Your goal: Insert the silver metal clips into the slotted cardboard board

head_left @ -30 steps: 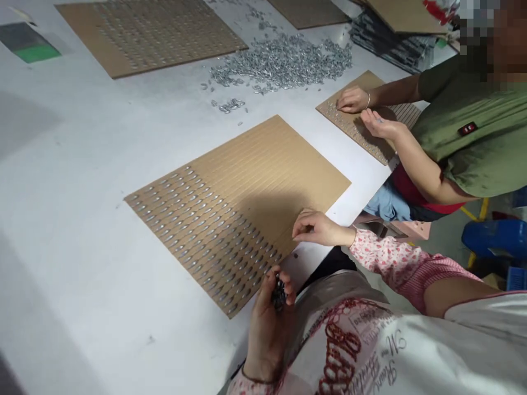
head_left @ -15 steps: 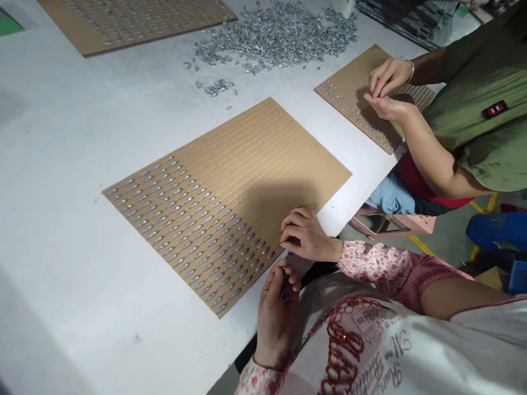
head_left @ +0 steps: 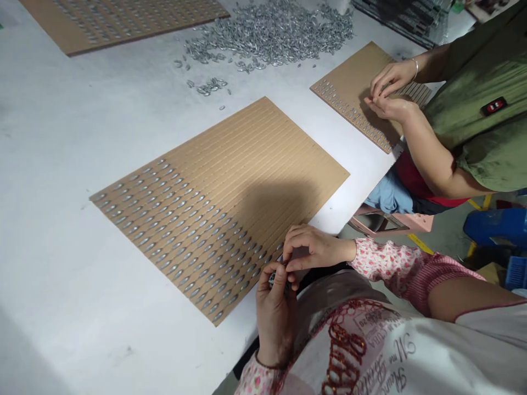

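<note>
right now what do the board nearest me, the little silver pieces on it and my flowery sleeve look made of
Board: likely brown cardboard, matt, judging by its colour and the parallel ridges.
Silver pieces: probably metal, smooth and shiny, going by their bright glints, though coated plastic is possible.
Flowery sleeve: thin cloth, matt, with soft gathers and folds.

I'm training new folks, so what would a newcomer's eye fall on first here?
Probably the big heap of shiny metal bits near the top of the table. Next, likely the large brown board in the middle, with silver rows along its left and lower part. Then the left hand, cupping small pieces by its bottom edge, beside the right hand.
</note>
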`<state>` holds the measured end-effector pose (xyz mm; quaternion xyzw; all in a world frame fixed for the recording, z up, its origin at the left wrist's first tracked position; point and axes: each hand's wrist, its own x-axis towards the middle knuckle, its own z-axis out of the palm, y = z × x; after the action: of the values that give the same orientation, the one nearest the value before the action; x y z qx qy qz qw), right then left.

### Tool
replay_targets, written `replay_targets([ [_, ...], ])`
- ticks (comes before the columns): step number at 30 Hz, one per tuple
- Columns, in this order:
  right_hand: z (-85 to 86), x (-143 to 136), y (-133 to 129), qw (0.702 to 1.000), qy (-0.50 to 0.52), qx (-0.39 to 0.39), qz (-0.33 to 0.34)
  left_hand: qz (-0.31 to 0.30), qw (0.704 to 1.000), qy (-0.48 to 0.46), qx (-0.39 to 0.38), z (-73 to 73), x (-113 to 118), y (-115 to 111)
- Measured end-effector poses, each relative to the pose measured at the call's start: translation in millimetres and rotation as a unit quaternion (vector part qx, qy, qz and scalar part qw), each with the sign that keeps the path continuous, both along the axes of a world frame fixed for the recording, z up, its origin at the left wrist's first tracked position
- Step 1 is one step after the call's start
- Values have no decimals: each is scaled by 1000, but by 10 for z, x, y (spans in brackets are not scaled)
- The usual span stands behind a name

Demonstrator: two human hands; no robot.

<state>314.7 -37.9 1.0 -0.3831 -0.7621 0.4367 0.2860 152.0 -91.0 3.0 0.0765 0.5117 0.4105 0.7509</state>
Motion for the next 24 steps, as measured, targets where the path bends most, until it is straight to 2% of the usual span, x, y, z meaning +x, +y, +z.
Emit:
replay_targets([
  [4,19,-20,-34,998,31,-49,-24,9,999,44,27,3,31,-19],
  [9,36,6,-41,993,46,-91,-58,23,1000,10,12,-13,38,-21],
  [15,43,-13,-29,998,37,-35,-43,8,1000,-15,-8,-2,63,14],
  [19,82,8,-11,995,42,-89,0,3,1000,-22,-19,78,48,53],
  [22,112,81,58,994,18,-103,-31,2,1000,-18,-23,131,12,79],
  [24,111,142,128,997,-42,-51,-47,3,999,-23,-28,130,-5,80],
])
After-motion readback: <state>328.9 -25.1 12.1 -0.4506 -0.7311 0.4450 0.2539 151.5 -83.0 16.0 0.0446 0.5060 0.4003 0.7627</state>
